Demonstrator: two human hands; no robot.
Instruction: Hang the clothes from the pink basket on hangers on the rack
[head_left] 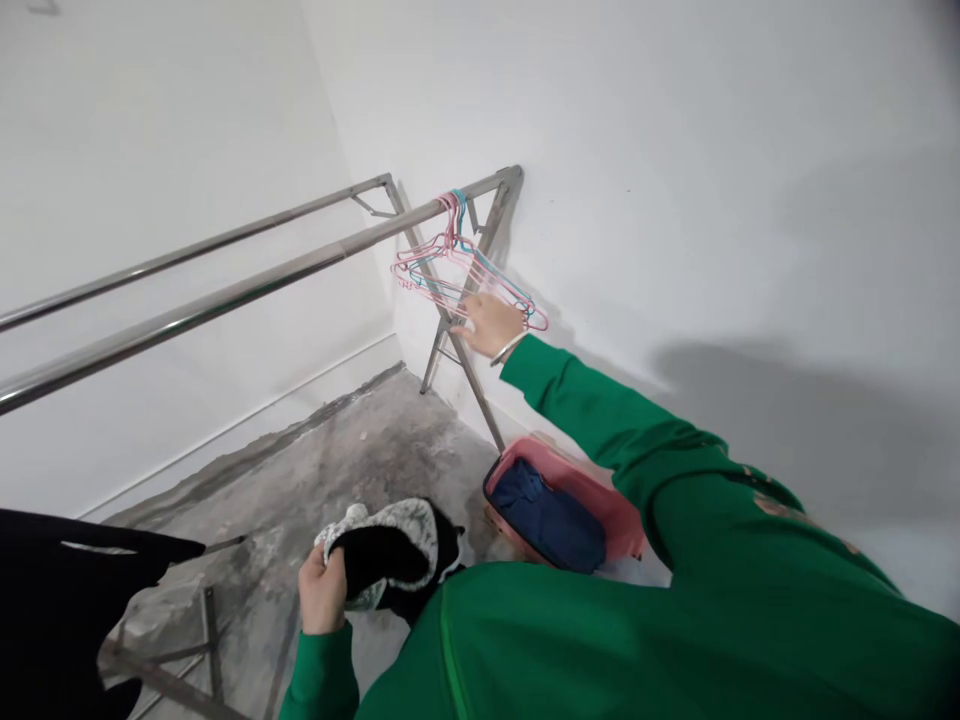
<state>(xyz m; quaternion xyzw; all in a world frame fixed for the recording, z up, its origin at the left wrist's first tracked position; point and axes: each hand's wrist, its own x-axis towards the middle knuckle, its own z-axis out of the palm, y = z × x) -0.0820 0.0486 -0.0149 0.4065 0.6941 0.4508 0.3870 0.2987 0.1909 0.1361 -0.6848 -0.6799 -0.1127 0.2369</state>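
Note:
My right hand (489, 324) reaches out to a bunch of pink and blue wire hangers (457, 270) hung at the far end of a steel drying rack rail (247, 287). Its fingers lie against the lowest hangers, and I cannot make out whether they grip one. A metal bangle sits on that wrist. My left hand (322, 590) is closed on a black garment with a grey-white fleecy lining (390, 560), held low in front of me. Both my sleeves are green.
A pink tub (626, 520) holding dark blue clothes stands on the concrete floor by the rack's leg and the white wall. A second rail (187, 250) runs behind the first. A black garment (52, 590) hangs at the lower left over another rack foot.

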